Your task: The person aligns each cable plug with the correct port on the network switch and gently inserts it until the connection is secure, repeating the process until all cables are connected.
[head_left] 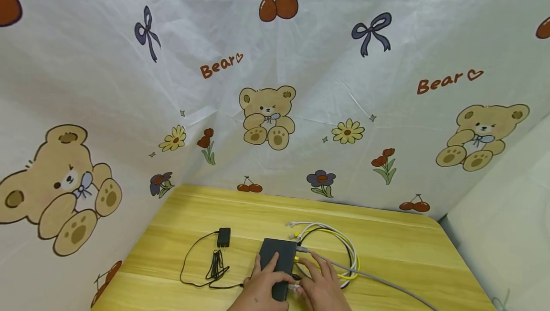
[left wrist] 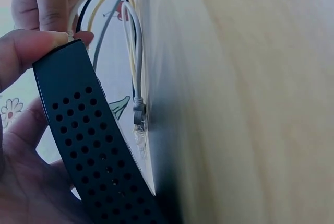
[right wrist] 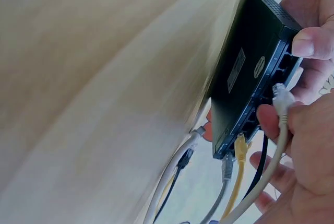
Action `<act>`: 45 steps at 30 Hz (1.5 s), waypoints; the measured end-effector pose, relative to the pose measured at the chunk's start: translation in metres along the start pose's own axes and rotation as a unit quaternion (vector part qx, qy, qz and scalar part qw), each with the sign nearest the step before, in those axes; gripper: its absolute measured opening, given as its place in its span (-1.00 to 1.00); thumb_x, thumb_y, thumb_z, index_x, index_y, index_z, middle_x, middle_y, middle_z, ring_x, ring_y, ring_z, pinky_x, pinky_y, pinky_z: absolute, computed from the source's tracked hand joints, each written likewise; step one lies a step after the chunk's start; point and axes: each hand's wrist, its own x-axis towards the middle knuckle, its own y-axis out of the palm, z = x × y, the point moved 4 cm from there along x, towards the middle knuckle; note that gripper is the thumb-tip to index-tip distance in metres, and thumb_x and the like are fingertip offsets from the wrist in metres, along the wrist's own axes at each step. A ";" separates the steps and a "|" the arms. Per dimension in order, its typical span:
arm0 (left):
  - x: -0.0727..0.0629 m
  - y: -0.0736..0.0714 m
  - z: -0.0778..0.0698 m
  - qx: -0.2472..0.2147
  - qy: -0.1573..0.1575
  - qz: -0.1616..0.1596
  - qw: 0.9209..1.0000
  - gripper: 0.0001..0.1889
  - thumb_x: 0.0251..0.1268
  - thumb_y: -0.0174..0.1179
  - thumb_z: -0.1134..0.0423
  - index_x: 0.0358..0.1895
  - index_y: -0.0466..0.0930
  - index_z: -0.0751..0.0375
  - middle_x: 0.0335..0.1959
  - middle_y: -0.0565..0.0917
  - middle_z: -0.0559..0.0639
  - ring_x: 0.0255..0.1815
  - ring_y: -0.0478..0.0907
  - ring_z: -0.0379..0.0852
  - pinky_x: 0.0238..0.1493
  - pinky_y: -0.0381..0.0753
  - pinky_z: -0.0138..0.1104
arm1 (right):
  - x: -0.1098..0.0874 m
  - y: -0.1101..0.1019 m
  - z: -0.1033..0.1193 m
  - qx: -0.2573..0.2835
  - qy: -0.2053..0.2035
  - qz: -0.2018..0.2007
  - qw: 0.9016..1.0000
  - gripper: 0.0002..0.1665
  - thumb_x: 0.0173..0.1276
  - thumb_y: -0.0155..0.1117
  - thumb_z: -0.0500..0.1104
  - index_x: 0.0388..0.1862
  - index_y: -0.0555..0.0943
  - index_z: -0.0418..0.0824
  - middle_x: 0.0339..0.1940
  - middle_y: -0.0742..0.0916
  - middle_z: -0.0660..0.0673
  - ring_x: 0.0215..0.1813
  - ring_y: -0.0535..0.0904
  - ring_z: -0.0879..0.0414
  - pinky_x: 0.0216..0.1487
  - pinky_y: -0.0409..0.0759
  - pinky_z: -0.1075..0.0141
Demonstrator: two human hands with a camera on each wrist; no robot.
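A flat black network switch point(head_left: 278, 249) with a row of ports is tilted up off the table in the right wrist view. My left hand point(head_left: 264, 292) grips it by the sides, thumb at one end of the port row. Between thumb and fingers my right hand point(head_left: 322, 289) pinches the clear plug point(right wrist: 282, 97) of a white network cable point(right wrist: 271, 169), at the port face; whether the plug is inside a port I cannot tell. A grey cable plug point(right wrist: 227, 166) and a yellow cable plug point(right wrist: 240, 148) sit in ports farther along. A black cable point(right wrist: 259, 172) runs behind the white one.
Left of the switch lie a black power adapter point(head_left: 224, 237) and its bundled cord point(head_left: 216, 269), which leads to the switch. Coiled white, yellow and black cables point(head_left: 350, 249) lie to the right. A grey cable point(head_left: 386, 282) trails toward the table's front right. Patterned cloth point(head_left: 275, 167) hangs behind.
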 end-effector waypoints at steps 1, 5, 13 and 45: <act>0.000 0.000 0.000 -0.001 0.001 0.001 1.000 -0.58 -0.04 0.51 0.08 -0.11 0.68 -0.58 0.58 0.16 0.16 0.45 -0.32 0.74 -0.18 0.01 0.72 | 0.000 0.000 0.000 -0.003 0.000 -0.004 1.000 -0.71 0.43 0.27 0.10 -0.54 0.61 0.18 0.21 0.64 -0.05 0.33 0.42 -0.27 0.05 0.46 -0.37; -0.001 0.001 0.000 -0.004 0.009 0.002 1.000 -0.53 -0.02 0.52 0.08 -0.03 0.67 -0.58 0.58 0.15 0.19 0.45 -0.32 0.74 -0.16 0.02 0.72 | 0.000 -0.001 0.000 -0.015 -0.002 -0.016 1.000 -0.69 0.38 0.33 0.07 -0.59 0.58 0.16 0.19 0.64 -0.04 0.32 0.43 -0.27 0.04 0.47 -0.35; 0.000 0.003 -0.002 -0.019 0.003 0.011 1.000 -0.47 0.00 0.52 0.08 0.06 0.66 -0.60 0.58 0.15 0.20 0.44 -0.35 0.75 -0.13 -0.05 0.73 | 0.004 -0.004 0.002 0.016 0.012 -0.047 0.999 -0.64 0.43 0.28 0.01 -0.63 0.59 0.15 0.24 0.64 -0.10 0.30 0.41 -0.35 -0.04 0.52 -0.33; 0.004 0.003 0.001 0.051 -0.009 0.021 0.998 -0.20 -0.01 0.55 -0.01 0.36 0.40 -0.58 0.60 0.10 0.13 0.51 -0.32 0.64 -0.05 0.05 0.68 | 0.006 -0.005 -0.005 0.029 0.035 -0.055 0.997 -0.76 0.08 0.58 0.04 -0.24 0.75 0.14 0.19 0.70 -0.06 0.33 0.48 -0.28 0.05 0.57 -0.26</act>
